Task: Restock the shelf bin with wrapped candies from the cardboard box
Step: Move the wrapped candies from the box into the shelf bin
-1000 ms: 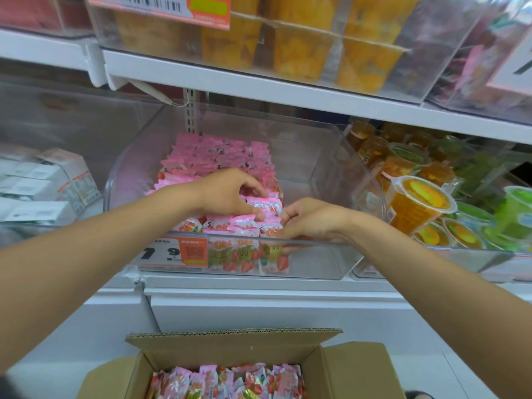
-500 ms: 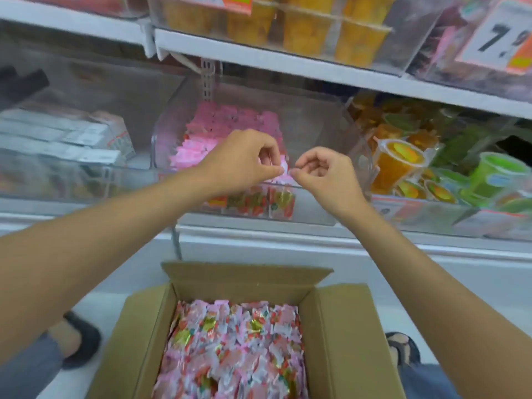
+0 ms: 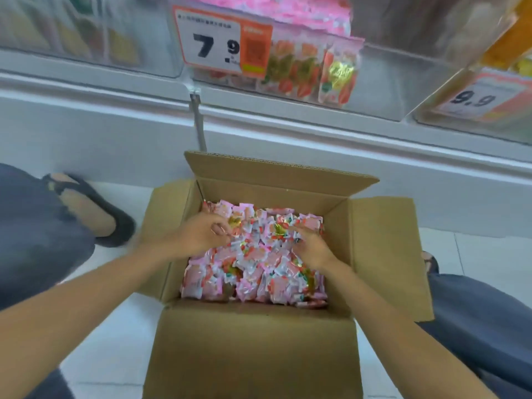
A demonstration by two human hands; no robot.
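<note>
An open cardboard box (image 3: 383, 249) stands on the floor between my knees, full of pink wrapped candies (image 3: 259, 272). My left hand (image 3: 201, 234) rests on the pile at the box's back left, fingers curled in among the candies. My right hand (image 3: 311, 246) lies palm-down on the pile at the right, fingers dug into the wrappers. Whether either hand grips a candy is blurred. The clear shelf bin (image 3: 383, 90) sits above at the top, with the same pink candies behind its front wall.
A price tag reading 7.9 (image 3: 221, 43) hangs on the bin's front. A neighbouring bin with a 9.9 tag (image 3: 475, 99) is at the right. My sandalled left foot (image 3: 86, 208) is left of the box, and white floor tiles surround it.
Both hands left the shelf bin and came down into the cardboard box. My view tilted down, so the bin now sits at the top edge.
</note>
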